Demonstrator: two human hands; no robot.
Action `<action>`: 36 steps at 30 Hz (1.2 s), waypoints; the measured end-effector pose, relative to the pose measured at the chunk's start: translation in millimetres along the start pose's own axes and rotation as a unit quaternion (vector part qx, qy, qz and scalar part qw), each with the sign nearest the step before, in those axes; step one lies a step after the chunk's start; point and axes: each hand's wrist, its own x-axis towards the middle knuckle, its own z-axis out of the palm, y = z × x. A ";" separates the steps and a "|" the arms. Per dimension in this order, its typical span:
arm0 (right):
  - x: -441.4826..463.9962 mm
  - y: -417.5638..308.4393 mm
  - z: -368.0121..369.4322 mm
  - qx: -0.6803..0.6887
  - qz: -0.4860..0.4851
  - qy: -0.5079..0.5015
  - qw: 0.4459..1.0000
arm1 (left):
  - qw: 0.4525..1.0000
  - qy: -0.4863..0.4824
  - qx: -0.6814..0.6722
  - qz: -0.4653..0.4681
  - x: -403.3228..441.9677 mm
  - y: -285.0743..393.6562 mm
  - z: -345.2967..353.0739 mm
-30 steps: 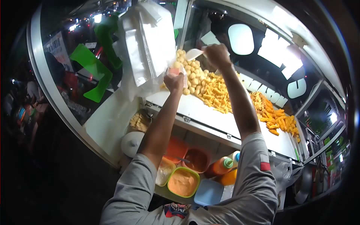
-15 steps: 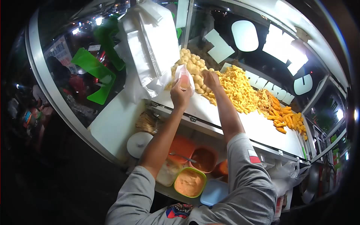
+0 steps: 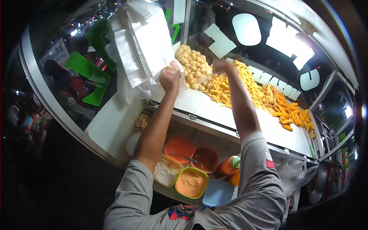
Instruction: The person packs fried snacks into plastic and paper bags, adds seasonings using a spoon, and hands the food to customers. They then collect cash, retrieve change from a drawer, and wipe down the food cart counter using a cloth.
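Observation:
My left hand [image 3: 170,79] is closed around a small white bag [image 3: 178,66], partly hidden by the fingers, beside the hanging bundle of plastic bags [image 3: 143,42]. Over the back of the counter is my right hand [image 3: 225,66], smeared by motion, so its fingers cannot be made out. Below and left of it lies a heap of round, ball-shaped food pieces [image 3: 194,66]. A larger heap of short yellow fried pieces [image 3: 235,90] spreads beneath my right wrist and forearm.
Orange fried pieces [image 3: 289,115] lie at the counter's right end. Under the white counter [image 3: 218,117] stand a red tub [image 3: 178,143], a tub of orange sauce [image 3: 191,183], a tub of white contents [image 3: 167,170], a blue lid [image 3: 218,193] and a sauce bottle [image 3: 229,165]. Glass panes enclose the stall.
My left hand has moved left and up with the small bag, towards the hanging bundle. My right hand has risen off the food heap and shifted slightly right. The head view has shifted slightly.

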 end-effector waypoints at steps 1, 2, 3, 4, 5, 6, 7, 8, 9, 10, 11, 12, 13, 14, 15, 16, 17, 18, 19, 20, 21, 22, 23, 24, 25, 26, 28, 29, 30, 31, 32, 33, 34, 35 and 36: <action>17.1 -1.0 42.6 -0.074 -0.068 -0.049 0.994 | 0.999 -0.039 0.009 0.006 2.5 0.9 -10.4; 15.9 -17.2 78.1 0.118 0.018 -0.030 0.992 | 0.997 -0.056 0.043 -0.003 1.9 3.3 -17.4; 23.2 -31.0 116.2 0.071 0.013 0.077 0.994 | 0.995 -0.071 0.076 -0.011 0.9 9.0 -22.9; 34.1 -39.5 142.2 0.023 0.006 0.184 0.983 | 0.990 -0.085 0.108 -0.017 0.1 15.6 -27.3; 42.0 -42.8 150.9 0.052 -0.006 0.221 0.974 | 0.990 -0.102 0.084 -0.046 -3.6 23.0 -31.3; 48.9 -46.8 157.9 0.082 -0.017 0.255 0.963 | 0.988 -0.100 0.117 -0.004 1.3 17.2 -35.6; 51.2 -52.1 159.1 0.110 -0.028 0.288 0.951 | 0.983 -0.098 0.148 0.038 6.1 5.0 -41.5; 54.6 -51.0 154.1 0.123 -0.051 0.310 0.941 | 0.976 -0.095 0.178 0.077 9.7 -7.5 -46.4; 53.7 -47.4 137.5 0.134 -0.072 0.332 0.931 | 0.982 -0.100 0.150 0.056 12.3 -13.7 -47.7; 52.1 -44.1 116.9 0.143 -0.092 0.354 0.920 | 0.977 -0.105 0.178 0.047 11.9 -7.4 -44.4; 52.5 -41.5 95.7 0.120 -0.112 0.384 0.909 | 0.972 -0.111 0.206 0.038 9.8 5.7 -38.0; 51.7 -39.4 72.9 0.096 -0.130 0.413 0.896 | 0.965 -0.117 0.233 0.030 8.9 13.0 -31.8; 44.0 -39.8 45.3 0.076 -0.166 0.416 0.891 | 0.972 -0.076 0.219 0.031 20.5 -11.5 -23.1; 33.8 -41.3 20.1 0.057 -0.202 0.416 0.885 | 0.978 -0.034 0.205 0.030 39.8 -57.5 -11.7; 28.3 -44.7 2.8 -0.018 -0.223 0.424 0.878 | 0.981 -0.003 0.192 0.037 42.5 -67.3 -3.0; 24.4 -50.4 -12.9 -0.093 -0.242 0.430 0.865 | 0.982 0.028 0.179 0.045 41.2 -63.9 6.2; 17.7 -53.8 -25.2 -0.167 -0.261 0.432 0.847 | 0.983 0.051 0.167 0.063 40.0 -60.9 12.8; 3.2 -54.9 -35.2 -0.177 -0.202 0.413 0.870 | 0.984 0.066 0.142 0.079 33.6 -51.7 13.2; -13.4 -55.9 -41.7 -0.185 -0.143 0.391 0.890 | 0.985 0.079 0.118 0.096 27.6 -44.0 13.5; -22.1 -54.1 -42.4 -0.189 -0.084 0.368 0.906 | 0.987 0.062 0.101 0.111 18.4 -37.8 8.1; -15.4 -39.8 -28.9 -0.066 -0.024 0.315 0.946 | 0.987 0.045 0.085 0.128 8.6 -32.7 0.0; -3.8 -24.0 -9.2 -0.104 -0.027 0.141 0.984 | 0.986 0.027 0.070 0.146 -1.5 -24.9 -8.8; 11.1 -13.3 13.8 -0.140 -0.031 -0.038 0.989 | 0.979 0.047 0.147 0.136 -17.5 -8.5 -13.8; 10.6 -18.2 50.0 -0.105 -0.004 -0.058 0.993 | 0.985 0.006 0.159 0.063 -33.9 9.2 -19.6; 30.8 -12.3 103.0 -0.028 -0.015 0.076 0.997 | 0.983 0.014 0.155 0.096 -41.2 1.3 -23.4; 27.0 -28.6 124.4 -0.016 0.032 0.151 0.988 | 0.980 0.025 0.148 0.130 -44.7 -8.9 -26.6; 35.8 -36.9 153.0 0.010 -0.004 0.238 0.971 | 0.988 -0.046 0.132 0.062 -45.3 -15.0 -36.1; 42.1 -30.9 165.1 0.030 -0.015 0.266 0.963 | 0.989 -0.083 0.123 0.026 -45.8 -17.3 -40.6; 39.2 -29.2 165.2 0.048 -0.025 0.295 0.954 | 0.986 -0.099 0.137 -0.012 -45.0 -17.1 -41.9; 37.1 -25.7 160.8 0.048 -0.029 0.292 0.955 | 0.981 -0.115 0.149 -0.050 -43.8 -15.9 -41.3; 35.5 -19.2 153.5 0.046 -0.032 0.290 0.955 | 0.975 -0.130 0.157 -0.086 -42.1 -15.2 -37.9; 33.5 -13.5 144.3 0.043 -0.035 0.289 0.956 | 0.974 -0.115 0.189 -0.048 -37.9 -17.7 -30.6; 36.8 -5.1 136.5 0.028 -0.050 0.311 0.949 | 0.970 -0.101 0.222 -0.012 -33.0 -23.9 -20.6; 43.2 3.8 125.3 0.013 -0.065 0.330 0.941 | 0.969 -0.089 0.229 -0.004 -26.6 -29.9 -10.6; 50.2 11.3 114.2 -0.002 -0.080 0.350 0.933 | 0.968 -0.077 0.237 0.004 -20.2 -35.6 -0.5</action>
